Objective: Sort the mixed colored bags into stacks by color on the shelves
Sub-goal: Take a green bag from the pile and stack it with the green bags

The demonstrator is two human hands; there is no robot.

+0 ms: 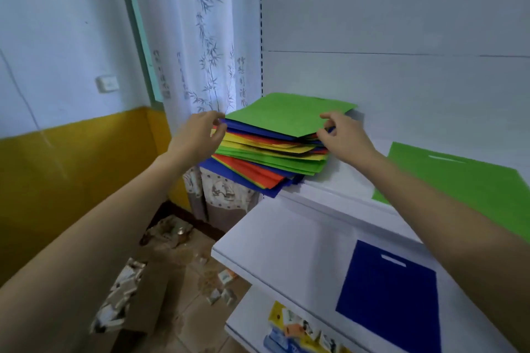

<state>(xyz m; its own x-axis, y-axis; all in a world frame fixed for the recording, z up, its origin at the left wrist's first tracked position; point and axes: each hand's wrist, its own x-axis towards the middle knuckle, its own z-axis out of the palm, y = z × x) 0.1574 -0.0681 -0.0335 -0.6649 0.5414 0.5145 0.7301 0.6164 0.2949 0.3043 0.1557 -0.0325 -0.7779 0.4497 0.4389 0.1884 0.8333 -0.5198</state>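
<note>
A mixed stack of colored bags [269, 157] in blue, yellow, orange and green sits at the left end of the upper white shelf [344, 180]. A green bag [286, 114] lies on top of it. My left hand [198, 130] pinches the stack's left corner at the green bag's edge. At the near right corner my right hand [341, 135] pinches the same green bag. Further right on that shelf lies a single green bag [459, 180]. One blue bag [390, 298] lies flat on the lower shelf [286, 241].
A white back panel [401, 37] rises behind the shelves. A patterned curtain [200, 37] hangs left of the stack. Cardboard and small packets [160, 275] litter the tiled floor below. Small packets [301, 329] lie on a shelf further down.
</note>
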